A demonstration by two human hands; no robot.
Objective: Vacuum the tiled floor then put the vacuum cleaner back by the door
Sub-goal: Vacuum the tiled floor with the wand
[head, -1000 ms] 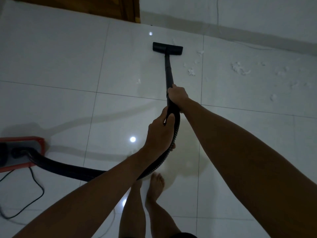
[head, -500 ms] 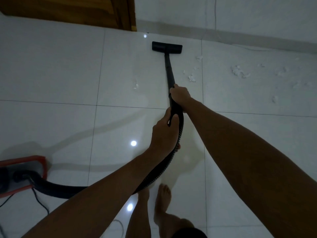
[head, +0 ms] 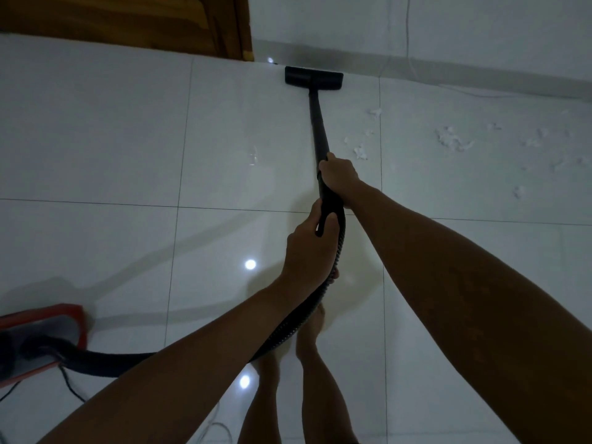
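Now that I have pushed the nozzle (head: 314,79) forward until it sits just short of the wall beside the door (head: 128,24), that strip looks done. My right hand (head: 338,176) is closed round the tube (head: 318,129), my left hand (head: 309,251) round the handle and hose (head: 298,318). White scraps (head: 450,139) remain to the right; the vacuum cleaner (head: 41,334) trails at my left.

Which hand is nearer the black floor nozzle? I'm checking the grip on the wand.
Right. The right hand grips the wand farther up toward the floor nozzle; the left hand holds the handle behind it, where the hose begins.
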